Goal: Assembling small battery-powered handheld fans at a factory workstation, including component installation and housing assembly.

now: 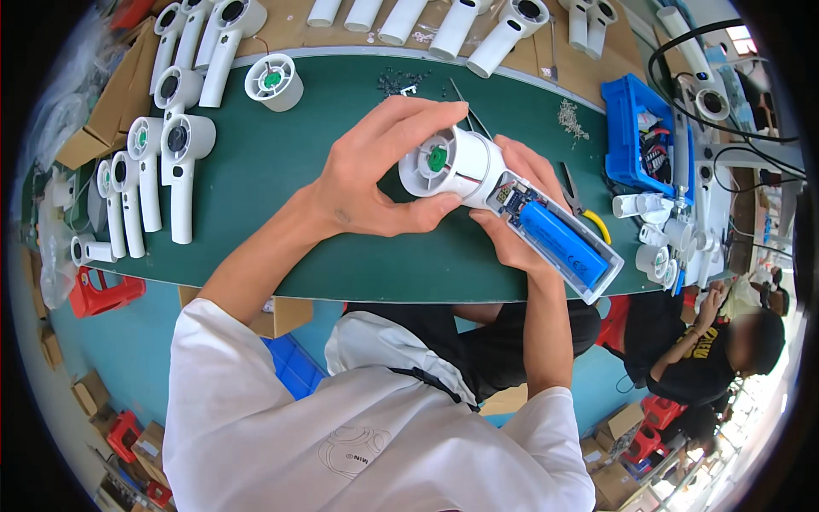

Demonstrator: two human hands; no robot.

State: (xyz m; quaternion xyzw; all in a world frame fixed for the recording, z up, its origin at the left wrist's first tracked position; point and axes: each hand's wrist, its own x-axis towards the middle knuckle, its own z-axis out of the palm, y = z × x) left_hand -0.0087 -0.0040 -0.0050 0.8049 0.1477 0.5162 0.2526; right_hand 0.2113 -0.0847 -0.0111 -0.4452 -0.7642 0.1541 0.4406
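Observation:
Both hands hold a white handheld fan (478, 162) above the green table. My left hand (371, 171) has its thumb and fingers closed around the round fan head, which has a green centre. My right hand (525, 200) grips the fan where the head meets the handle. The handle is open on the side facing up, showing a blue battery (563, 243) and a small circuit board (514, 201). Behind the fan, tweezers (467, 104) lie on the table, partly hidden by my hands. Pliers with yellow handles (584, 205) lie right of my right hand.
Several white fans (181, 162) lie at the left, with a loose fan head (274, 83) nearby. Small dark parts (394, 81) and a pile of screws (572, 119) lie farther back. A blue bin (627, 128) and white fan parts (653, 235) are at the right. A co-worker (699, 350) sits beyond.

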